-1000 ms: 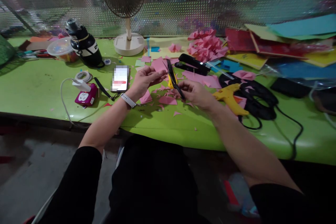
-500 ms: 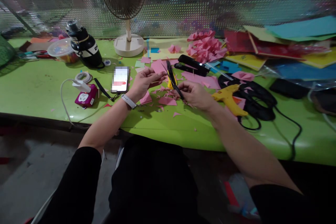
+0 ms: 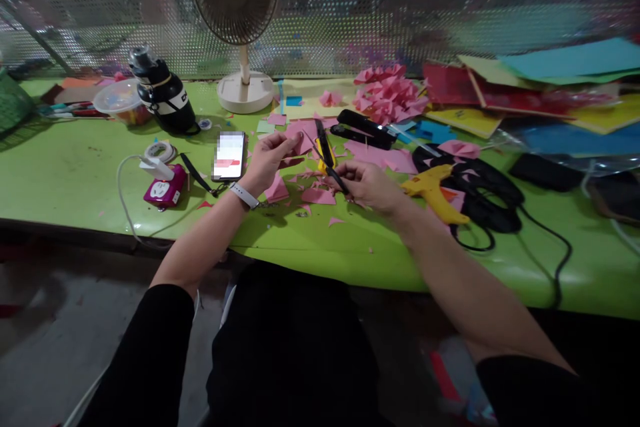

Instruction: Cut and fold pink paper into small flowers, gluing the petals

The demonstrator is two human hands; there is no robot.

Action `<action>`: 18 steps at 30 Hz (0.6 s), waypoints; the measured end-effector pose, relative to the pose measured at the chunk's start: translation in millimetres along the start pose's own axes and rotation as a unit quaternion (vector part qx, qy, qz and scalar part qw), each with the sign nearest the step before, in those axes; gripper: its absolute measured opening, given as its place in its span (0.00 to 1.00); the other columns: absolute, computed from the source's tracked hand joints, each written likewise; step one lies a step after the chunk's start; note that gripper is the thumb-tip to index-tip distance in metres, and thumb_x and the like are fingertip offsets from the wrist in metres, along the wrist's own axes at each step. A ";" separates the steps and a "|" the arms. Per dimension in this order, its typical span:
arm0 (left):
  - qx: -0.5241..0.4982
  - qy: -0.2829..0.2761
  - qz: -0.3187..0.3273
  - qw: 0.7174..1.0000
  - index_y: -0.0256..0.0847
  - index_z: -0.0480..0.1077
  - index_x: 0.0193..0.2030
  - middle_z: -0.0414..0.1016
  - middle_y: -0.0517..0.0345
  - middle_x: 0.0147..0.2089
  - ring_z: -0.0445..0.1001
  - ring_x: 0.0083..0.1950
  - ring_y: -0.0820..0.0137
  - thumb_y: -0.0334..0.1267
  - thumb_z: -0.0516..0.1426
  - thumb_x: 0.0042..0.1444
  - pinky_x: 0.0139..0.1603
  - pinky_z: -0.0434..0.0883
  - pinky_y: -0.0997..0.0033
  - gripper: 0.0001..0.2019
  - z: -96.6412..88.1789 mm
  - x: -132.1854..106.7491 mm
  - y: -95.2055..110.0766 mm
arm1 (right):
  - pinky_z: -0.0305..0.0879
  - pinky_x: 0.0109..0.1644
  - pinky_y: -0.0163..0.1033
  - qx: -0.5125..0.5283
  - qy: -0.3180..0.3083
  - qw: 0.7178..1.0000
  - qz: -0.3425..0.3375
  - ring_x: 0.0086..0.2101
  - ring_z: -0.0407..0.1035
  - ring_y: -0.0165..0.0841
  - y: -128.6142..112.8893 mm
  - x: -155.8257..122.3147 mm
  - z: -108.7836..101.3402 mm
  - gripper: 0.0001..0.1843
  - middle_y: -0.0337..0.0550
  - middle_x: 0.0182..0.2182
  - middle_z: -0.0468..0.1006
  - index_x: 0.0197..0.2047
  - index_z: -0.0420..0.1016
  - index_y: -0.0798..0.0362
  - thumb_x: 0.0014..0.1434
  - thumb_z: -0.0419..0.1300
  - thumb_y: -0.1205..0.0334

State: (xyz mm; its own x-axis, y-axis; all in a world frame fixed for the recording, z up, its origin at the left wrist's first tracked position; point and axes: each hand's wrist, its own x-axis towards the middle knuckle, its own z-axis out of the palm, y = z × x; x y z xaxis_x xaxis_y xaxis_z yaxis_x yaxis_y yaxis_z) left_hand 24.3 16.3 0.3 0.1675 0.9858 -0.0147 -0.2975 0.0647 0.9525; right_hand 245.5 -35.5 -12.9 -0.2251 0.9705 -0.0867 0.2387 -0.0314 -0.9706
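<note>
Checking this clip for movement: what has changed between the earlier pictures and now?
The left hand has drawn its fingertips slightly left, away from the cutter; whether they pinch anything is too small to tell. The scissors, still in the right hand, point slightly further left. Nothing is visibly let go. The phone, stapler and glue gun stayed put.
</note>
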 end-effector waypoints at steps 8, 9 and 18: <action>-0.008 -0.007 0.012 1.000 0.37 0.69 0.27 0.72 0.62 0.30 0.74 0.32 0.79 0.43 0.69 0.53 0.45 0.78 0.69 0.16 0.5 0.4 -0.9 | 0.55 0.22 0.33 -0.011 -0.007 1.000 0.004 0.21 0.62 0.25 0.8 0.8 -0.9 0.24 0.39 0.26 0.77 0.36 0.76 0.52 0.49 0.73 0.41; -0.007 -0.008 0.011 1.000 0.37 0.68 0.26 0.72 0.62 0.29 0.74 0.32 0.78 0.43 0.69 0.53 0.45 0.78 0.69 0.16 0.8 0.3 -0.7 | 0.55 0.22 0.34 -0.011 -0.006 1.000 0.004 0.21 0.62 0.25 0.3 0.8 -0.7 0.24 0.40 0.27 0.77 0.36 0.75 0.52 0.49 0.73 0.41; -0.021 -0.023 0.011 0.999 0.37 0.68 0.26 0.70 0.62 0.29 0.74 0.33 0.77 0.43 0.69 0.52 0.45 0.79 0.67 0.17 -0.2 -0.1 -1.7 | 0.50 0.22 0.35 -0.025 0.003 1.000 0.007 0.21 0.59 0.25 -5.4 -1.3 3.0 0.25 0.39 0.25 0.75 0.34 0.75 0.52 0.48 0.73 0.40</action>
State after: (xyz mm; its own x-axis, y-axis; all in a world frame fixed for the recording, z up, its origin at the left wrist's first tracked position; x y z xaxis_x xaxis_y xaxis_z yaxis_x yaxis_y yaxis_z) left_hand 24.6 16.1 -1.4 0.2030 0.9789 0.0217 -0.3399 0.0497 0.9392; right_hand 241.7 -37.4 -8.3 -0.2161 0.9713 -0.0995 0.2889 -0.0338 -0.9568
